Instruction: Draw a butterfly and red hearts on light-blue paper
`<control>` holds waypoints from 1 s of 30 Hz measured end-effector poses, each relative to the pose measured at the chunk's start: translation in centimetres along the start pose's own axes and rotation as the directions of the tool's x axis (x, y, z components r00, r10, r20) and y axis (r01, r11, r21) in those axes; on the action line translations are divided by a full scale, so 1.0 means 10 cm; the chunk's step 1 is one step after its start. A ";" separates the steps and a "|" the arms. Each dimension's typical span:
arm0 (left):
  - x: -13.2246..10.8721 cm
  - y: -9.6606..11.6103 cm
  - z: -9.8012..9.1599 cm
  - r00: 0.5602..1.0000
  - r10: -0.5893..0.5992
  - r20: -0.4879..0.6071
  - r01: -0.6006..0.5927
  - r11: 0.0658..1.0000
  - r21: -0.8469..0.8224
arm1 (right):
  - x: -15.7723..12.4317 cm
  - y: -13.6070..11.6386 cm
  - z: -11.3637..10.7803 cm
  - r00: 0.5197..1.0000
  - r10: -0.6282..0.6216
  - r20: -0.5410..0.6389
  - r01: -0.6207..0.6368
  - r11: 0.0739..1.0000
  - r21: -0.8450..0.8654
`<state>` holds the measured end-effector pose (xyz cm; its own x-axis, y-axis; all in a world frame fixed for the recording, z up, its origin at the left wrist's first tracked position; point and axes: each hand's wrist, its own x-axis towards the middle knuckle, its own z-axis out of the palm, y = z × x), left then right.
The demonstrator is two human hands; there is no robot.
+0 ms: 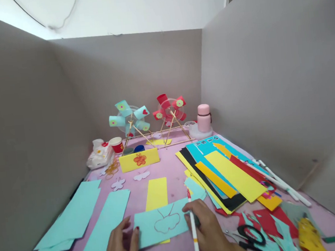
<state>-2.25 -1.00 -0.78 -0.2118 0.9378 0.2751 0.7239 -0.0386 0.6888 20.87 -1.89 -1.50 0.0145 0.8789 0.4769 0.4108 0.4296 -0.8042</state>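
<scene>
My right hand (206,229) is closed around a slim white marker (194,234) with a red end pointing up and away. A small dark object (197,220) shows between its fingers, too hidden to name. Those fingers meet the right end of a light blue paper strip (147,233), which bears a butterfly outline (167,222). At the strip's left edge rests my left hand (121,244), thumb against the paper and fingers apart. A yellow strip (156,192) lies partly under the blue one. Blue paper scraps (196,188) are just beyond my right hand.
Blue sheets (72,215) lie left; coloured paper (235,174), scissors (248,237) and scraps right. Behind stand a folded yellow card (126,163), blue (131,119) and red (170,111) paper wheels on sticks, a cup (116,145) and a pink bottle (204,119). Grey partitions enclose the table.
</scene>
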 end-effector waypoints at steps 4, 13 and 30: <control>-0.05 -0.04 0.10 0.900 0.413 -0.142 -0.384 0.903 0.191 | -0.07 0.01 0.06 0.983 -0.154 0.103 0.163 0.982 -0.095; -0.19 -0.13 0.23 0.801 0.585 0.132 -0.593 0.740 0.317 | -0.08 -0.01 0.05 0.954 -0.077 0.291 0.171 0.934 -0.314; -0.17 -0.22 0.12 0.920 0.347 0.181 -0.385 0.884 0.264 | -0.15 0.09 0.07 0.949 -0.175 0.261 0.273 0.870 -0.410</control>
<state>-2.69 -2.10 -3.63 0.1748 0.9123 0.3704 0.8951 -0.3040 0.3261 20.55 -2.69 -3.20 -0.2960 0.8135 0.5006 0.7355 0.5285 -0.4240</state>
